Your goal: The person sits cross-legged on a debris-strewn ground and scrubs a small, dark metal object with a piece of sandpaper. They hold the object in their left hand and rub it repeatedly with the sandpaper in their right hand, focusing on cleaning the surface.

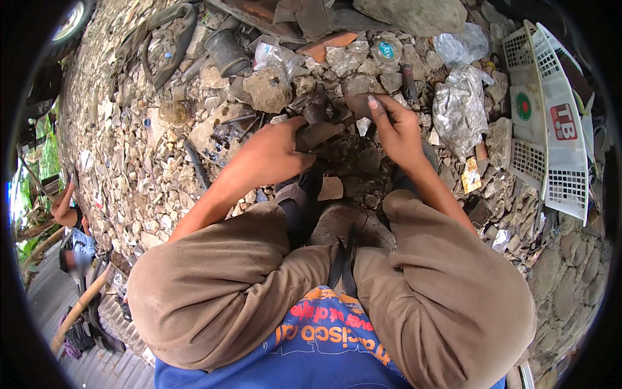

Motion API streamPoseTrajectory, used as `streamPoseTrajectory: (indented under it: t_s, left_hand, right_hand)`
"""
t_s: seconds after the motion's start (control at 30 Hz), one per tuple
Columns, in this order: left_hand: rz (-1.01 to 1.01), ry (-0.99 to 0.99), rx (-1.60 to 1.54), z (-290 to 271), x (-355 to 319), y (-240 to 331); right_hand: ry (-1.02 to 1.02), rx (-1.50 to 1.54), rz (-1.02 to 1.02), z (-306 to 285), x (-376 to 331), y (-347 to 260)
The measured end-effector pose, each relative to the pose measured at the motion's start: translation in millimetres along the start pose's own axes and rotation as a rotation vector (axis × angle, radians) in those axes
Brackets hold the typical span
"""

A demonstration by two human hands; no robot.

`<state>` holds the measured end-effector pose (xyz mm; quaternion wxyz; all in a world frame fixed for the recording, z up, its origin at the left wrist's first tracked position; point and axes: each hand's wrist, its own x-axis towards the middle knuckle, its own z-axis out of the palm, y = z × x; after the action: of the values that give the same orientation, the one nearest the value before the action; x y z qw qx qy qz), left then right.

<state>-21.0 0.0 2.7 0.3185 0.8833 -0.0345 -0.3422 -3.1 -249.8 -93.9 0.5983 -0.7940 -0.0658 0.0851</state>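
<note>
My left hand [269, 154] is closed around a dark, elongated flat piece [317, 136], which narrows toward the right. Opposite it, my right hand [400, 133] pinches a brown, rounded flat piece [357, 104] between thumb and fingers. The two pieces come close together, and I cannot tell whether they touch or are joined. Both hands are above rubble between my bent knees. A dark lump [315, 109] sits just beyond the left hand. Near that hand's wrist, a thin dark strip [195, 163] lies on the stones.
White plastic crates [543, 123] stand on the right, near a crumpled silvery bag [459, 110]. A clear cup [387, 50], a dark dented can [226, 53] and a large stone [414, 14] lie ahead. Another person [81, 246] is at the far left, beside a bamboo pole [78, 311].
</note>
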Motion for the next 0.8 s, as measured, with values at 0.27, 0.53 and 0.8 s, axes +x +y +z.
streamPoseTrajectory:
  t_s: [0.27,0.53,0.8]
  left_hand:
    - [-0.091,0.165,-0.196,4,4,-4]
    - [-0.008,0.153,-0.208,10,1,-16]
    - [0.016,0.121,-0.154,17,-2,-10]
  right_hand:
    - [-0.196,0.001,-0.139,39,-9,-4]
    - [-0.322,0.175,-0.512,59,-6,-22]
    - [-0.338,-0.047,-0.502,46,-19,-32]
